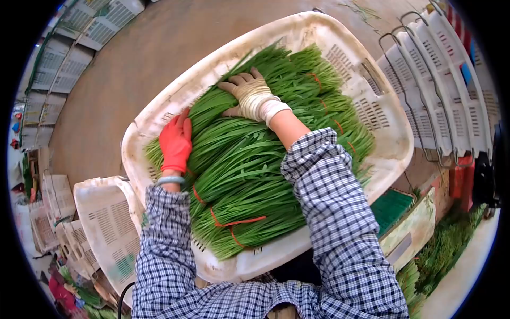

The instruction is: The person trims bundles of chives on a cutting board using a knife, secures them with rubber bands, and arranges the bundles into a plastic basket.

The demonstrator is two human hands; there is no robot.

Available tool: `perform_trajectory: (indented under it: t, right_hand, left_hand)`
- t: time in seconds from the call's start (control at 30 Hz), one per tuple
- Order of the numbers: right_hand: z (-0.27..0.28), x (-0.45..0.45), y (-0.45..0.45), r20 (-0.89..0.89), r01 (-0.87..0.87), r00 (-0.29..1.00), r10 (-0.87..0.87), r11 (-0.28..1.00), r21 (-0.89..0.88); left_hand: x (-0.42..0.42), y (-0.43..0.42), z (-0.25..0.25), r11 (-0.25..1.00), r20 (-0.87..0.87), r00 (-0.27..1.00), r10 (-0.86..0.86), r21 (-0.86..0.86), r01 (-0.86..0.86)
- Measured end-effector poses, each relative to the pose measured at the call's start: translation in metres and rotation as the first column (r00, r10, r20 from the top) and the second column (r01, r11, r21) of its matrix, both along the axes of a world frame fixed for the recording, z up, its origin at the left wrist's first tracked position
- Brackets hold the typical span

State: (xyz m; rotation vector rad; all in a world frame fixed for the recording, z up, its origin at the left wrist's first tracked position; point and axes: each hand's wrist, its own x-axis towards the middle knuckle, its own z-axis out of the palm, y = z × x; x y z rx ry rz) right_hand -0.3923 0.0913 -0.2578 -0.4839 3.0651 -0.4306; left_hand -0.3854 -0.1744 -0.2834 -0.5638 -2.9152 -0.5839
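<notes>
Bundles of long flat green leaves, which look like garlic chives (249, 159), fill a large white plastic basket (154, 114) in front of me. Red-orange ties (239, 221) bind several of the bundles near their ends. My left hand (176, 142), in a red glove, lies at the left ends of the upper bundles, fingers stretched out over the leaves. My right hand (249, 95), in a beige and white glove, rests on top of the upper bundle with its fingers spread. Leaves partly hide the fingertips of both hands.
White crates with wire handles (433, 80) are stacked on the right. More white crates (64, 64) line the left side, and another white basket (109, 223) stands at lower left. Loose greens (443, 250) lie at lower right, near a green surface (393, 209). Brown floor (133, 58) shows beyond.
</notes>
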Motion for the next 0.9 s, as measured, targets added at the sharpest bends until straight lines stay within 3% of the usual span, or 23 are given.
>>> perform_trajectory:
  t: [0.2, 0.37, 0.5, 0.6, 0.63, 0.73, 0.9]
  right_hand:
    - [-0.002, -0.016, -0.015, 0.052, 0.015, 0.999, -0.014, 1.0, -0.019]
    - [0.008, -0.009, -0.009, 0.019, 0.023, 1.0, -0.023, 1.0, 0.014]
    - [0.037, 0.005, -0.001, -0.138, -0.006, 0.99, 0.022, 0.994, 0.113]
    - [0.032, 0.008, 0.023, -0.25, 0.088, 0.966, -0.064, 0.992, 0.086]
    - [0.03, 0.007, 0.028, -0.12, 0.123, 0.987, -0.111, 0.988, 0.097]
    - [-0.017, 0.013, 0.022, 0.024, 0.21, 0.977, -0.213, 0.971, 0.111]
    - [0.018, 0.017, 0.03, 0.107, 0.168, 0.978, -0.181, 0.979, 0.117]
  left_hand:
    - [-0.022, -0.014, 0.001, 0.99, -0.05, 0.998, 0.042, -0.135, -0.048]
    - [-0.018, -0.008, -0.006, 0.993, -0.091, 0.995, 0.038, -0.109, -0.048]
    - [-0.021, -0.007, 0.0, 0.98, -0.044, 0.996, 0.078, -0.178, -0.085]
    - [-0.021, -0.002, 0.002, 0.976, -0.049, 0.995, 0.087, -0.194, -0.094]
    - [-0.023, 0.0, 0.001, 0.975, -0.043, 0.995, 0.091, -0.2, -0.098]
    - [-0.023, 0.0, -0.002, 0.956, -0.064, 0.99, 0.125, -0.258, -0.138]
    - [-0.027, -0.001, 0.0, 0.958, -0.053, 0.991, 0.122, -0.256, -0.131]
